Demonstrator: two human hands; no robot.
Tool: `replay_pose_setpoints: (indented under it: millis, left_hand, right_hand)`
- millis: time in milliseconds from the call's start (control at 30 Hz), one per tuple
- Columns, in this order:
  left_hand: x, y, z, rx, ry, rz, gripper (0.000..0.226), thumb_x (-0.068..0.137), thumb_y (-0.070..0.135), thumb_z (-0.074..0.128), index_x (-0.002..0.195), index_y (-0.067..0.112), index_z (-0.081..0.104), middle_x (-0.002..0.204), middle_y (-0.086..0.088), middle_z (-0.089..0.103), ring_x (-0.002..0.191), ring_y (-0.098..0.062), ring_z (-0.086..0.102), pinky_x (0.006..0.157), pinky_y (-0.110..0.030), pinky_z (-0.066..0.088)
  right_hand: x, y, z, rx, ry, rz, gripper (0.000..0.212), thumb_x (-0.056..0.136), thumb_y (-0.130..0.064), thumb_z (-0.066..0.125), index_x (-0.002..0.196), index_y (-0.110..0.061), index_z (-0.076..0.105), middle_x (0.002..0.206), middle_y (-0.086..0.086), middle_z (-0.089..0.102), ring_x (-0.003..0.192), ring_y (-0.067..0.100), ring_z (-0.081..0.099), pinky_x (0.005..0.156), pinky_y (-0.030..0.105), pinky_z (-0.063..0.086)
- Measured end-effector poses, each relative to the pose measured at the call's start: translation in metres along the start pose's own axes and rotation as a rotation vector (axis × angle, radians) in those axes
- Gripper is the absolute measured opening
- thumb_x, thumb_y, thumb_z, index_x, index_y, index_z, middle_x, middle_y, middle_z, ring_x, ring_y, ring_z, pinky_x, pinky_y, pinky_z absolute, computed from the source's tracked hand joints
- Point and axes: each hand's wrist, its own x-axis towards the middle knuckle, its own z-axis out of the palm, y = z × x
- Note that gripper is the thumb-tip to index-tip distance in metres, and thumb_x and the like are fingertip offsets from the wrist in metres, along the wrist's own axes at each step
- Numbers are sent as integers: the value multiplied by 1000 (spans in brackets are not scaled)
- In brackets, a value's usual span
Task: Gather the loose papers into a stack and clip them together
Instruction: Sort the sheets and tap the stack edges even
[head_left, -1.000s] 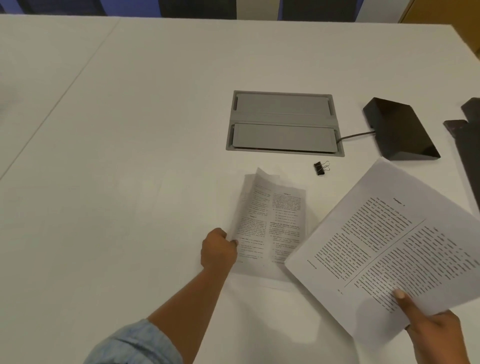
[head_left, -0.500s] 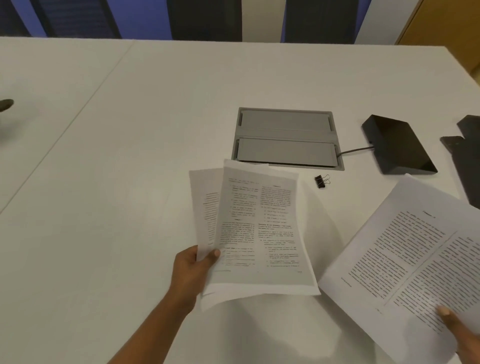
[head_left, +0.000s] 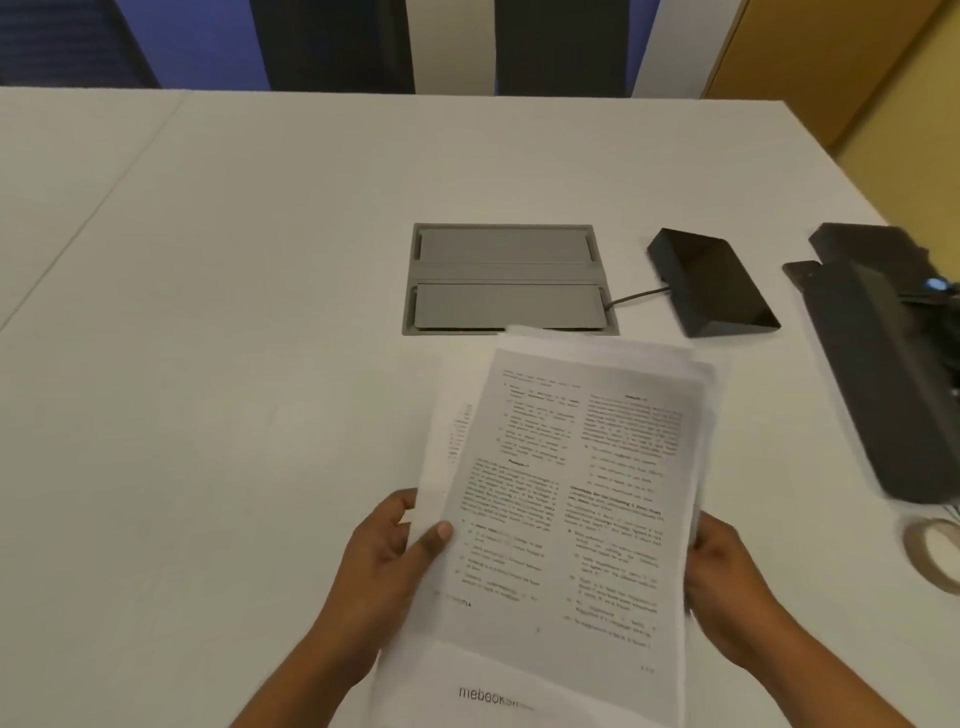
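Several printed white papers (head_left: 566, 499) are held together as one rough stack above the white table (head_left: 234, 364), their edges uneven at the top and left. My left hand (head_left: 395, 556) grips the stack's left edge, thumb on top of the front sheet. My right hand (head_left: 727, 582) holds the right edge, its fingers mostly behind the sheets. The small black binder clip is not visible; the raised papers cover the spot below the grey panel where it lay.
A grey recessed cable panel (head_left: 511, 278) sits in the table just beyond the papers. A black wedge-shaped box (head_left: 711, 283) with a cable lies to its right. A long black device (head_left: 883, 358) and a tape roll (head_left: 935, 553) are at the right edge.
My right hand brought its sheets leftward onto the ones in my left hand. Both hands now hold one combined stack, lifted in front of me. The binder clip went out of sight.
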Motion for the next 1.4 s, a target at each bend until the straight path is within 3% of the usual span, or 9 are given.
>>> replay_pose_setpoints:
  millis: [233,333,533,633,767,933,1133,1267,1400]
  left_hand:
    - [2,9,7,225,125,146,20,94,30,61,111,40,60,116,10,64,99,-16,67,76,-31,59]
    - [4,15,6,50,46,-26,43,87,36,68,126,40,51,122,13,64,102,-19,69,83,-42,59]
    - [1,15,20,-91,-154,-143,28,96,12,59,119,27,64,111,-1,77,96,-27,75,86,-53,59]
    - [6,19,25,-94,-149,-59,31,94,10,62,120,28,63,112,-1,76,98,-28,74,84,-54,59]
    - [19,31,35,-18,-38,141,41,87,-3,67,116,26,65,111,-3,74,101,-24,72,82,-42,62]
    - [35,42,48,72,125,342,46,84,1,72,112,34,59,106,8,68,98,-12,67,74,-19,60]
    - [39,39,46,66,190,435,29,77,33,81,101,28,65,92,15,70,86,-2,66,66,-16,54]
    - [36,41,43,-35,178,497,43,71,54,67,100,22,68,95,11,75,86,-7,70,66,-20,55]
    - [37,42,43,-44,193,471,26,86,43,57,96,23,70,91,13,77,85,-5,69,69,-18,53]
  right_hand:
    - [-6,-12,7,162,-231,63,32,98,1,46,111,-10,72,104,18,76,94,36,74,74,47,61]
    - [-8,-15,8,177,-227,83,30,99,-4,45,107,-12,74,102,17,77,88,32,75,69,42,61]
    - [-1,-7,9,359,-120,180,66,77,-76,41,112,-28,69,104,8,78,99,32,73,90,51,55]
    - [1,-11,10,342,-177,13,46,82,-46,71,117,-17,69,111,11,76,99,32,73,80,45,60]
    - [9,-29,19,248,-93,-181,27,83,-14,69,109,-22,72,108,0,77,100,23,73,77,32,61]
    - [21,-54,32,234,-93,-472,40,80,-13,71,102,-46,71,111,-6,73,106,18,68,84,38,58]
    - [27,-51,36,194,-27,-438,31,81,-10,74,105,-28,73,103,-11,77,99,9,71,73,17,55]
    - [27,-50,32,156,-19,-464,37,78,-31,78,114,-22,72,112,-5,74,103,10,68,76,21,55]
    - [30,-52,32,161,-15,-449,46,70,-57,68,105,-28,72,106,-10,74,98,7,67,78,24,51]
